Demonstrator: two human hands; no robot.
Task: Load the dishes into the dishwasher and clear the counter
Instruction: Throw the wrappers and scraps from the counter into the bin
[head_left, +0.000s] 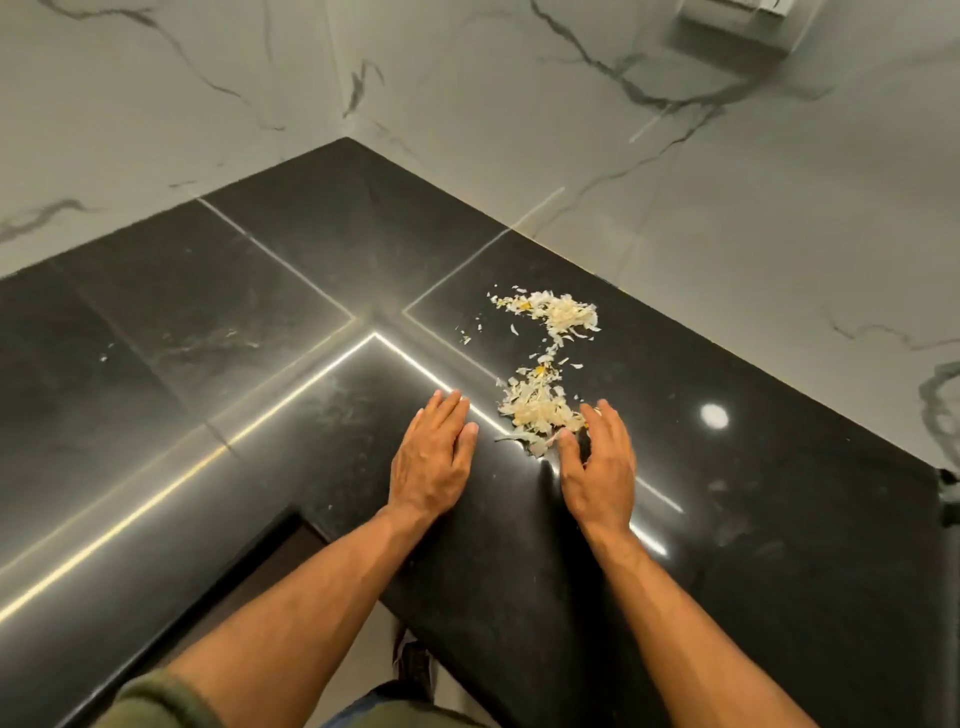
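glossy black stone counter: pale shredded food scraps lie loose | left hand: flat, fingers straight; right hand: fingers relaxed, touching scraps

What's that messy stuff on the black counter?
Pale food scraps are strewn over the black counter near the wall, in two clumps. The right hand touches the nearer clump; the left hand lies flat beside it.

white marble-veined wall, pale box fixture at its upper right corner
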